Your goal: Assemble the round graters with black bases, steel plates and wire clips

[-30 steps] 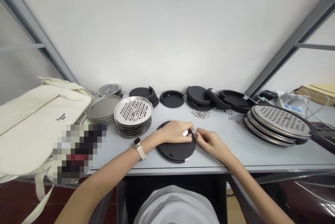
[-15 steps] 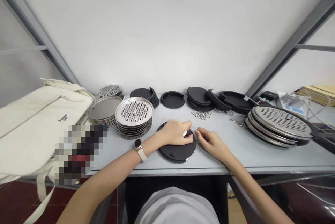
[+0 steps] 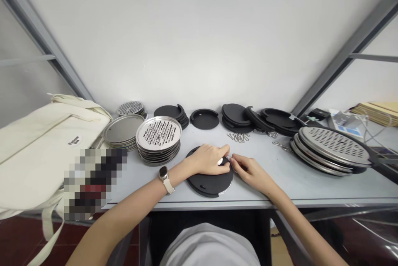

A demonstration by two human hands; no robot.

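A round black plate lies near the table's front edge, a silver rim showing at its lower right. My left hand rests on its upper part, thumb and fingers closed around the right edge; a small white spot shows between them. At that same edge, the fingertips of my right hand pinch a small wire clip, mostly hidden by the fingers. Behind my hands lies a loose pile of similar wire clips.
A stack of metal grater discs stands left, beside plain metal discs. Black round plates line the back. At right are stacked perforated discs and more wire clips. A cream bag occupies the left side.
My right hand has moved slightly left, bringing the wire clip against the black plate's edge. My left hand keeps its hold on the plate, almost unmoved.
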